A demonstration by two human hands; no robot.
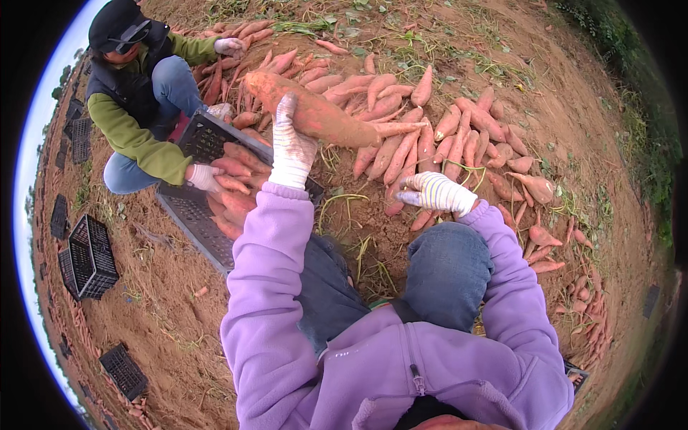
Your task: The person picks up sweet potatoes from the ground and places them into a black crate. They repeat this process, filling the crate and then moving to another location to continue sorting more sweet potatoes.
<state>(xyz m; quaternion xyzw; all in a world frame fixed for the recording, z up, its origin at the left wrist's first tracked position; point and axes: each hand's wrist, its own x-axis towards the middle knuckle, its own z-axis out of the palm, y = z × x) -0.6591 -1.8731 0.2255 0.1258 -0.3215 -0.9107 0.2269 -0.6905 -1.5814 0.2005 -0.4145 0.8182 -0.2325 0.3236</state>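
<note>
My left hand [293, 140], in a striped, soil-stained knit glove, grips a large sweet potato [317, 113] with dirt on its skin. The root is raised above the ground, its thin tail pointing right. My right hand [436, 192], gloved alike, hangs over the near side of a sweet potato heap [398, 156] with its fingers bent and partly apart; I see nothing held in it. To the left of my left forearm, a black plastic crate [199, 226] holds several sweet potatoes [236, 199] and is partly hidden by my sleeve.
A co-worker [142, 107] crouches at the upper left, one gloved hand [204, 177] inside the crate, the other at the far roots. Black crates [94, 258] and another crate [123, 371] stand on the soil at left. Cut vines [430, 43] lie beyond the heap.
</note>
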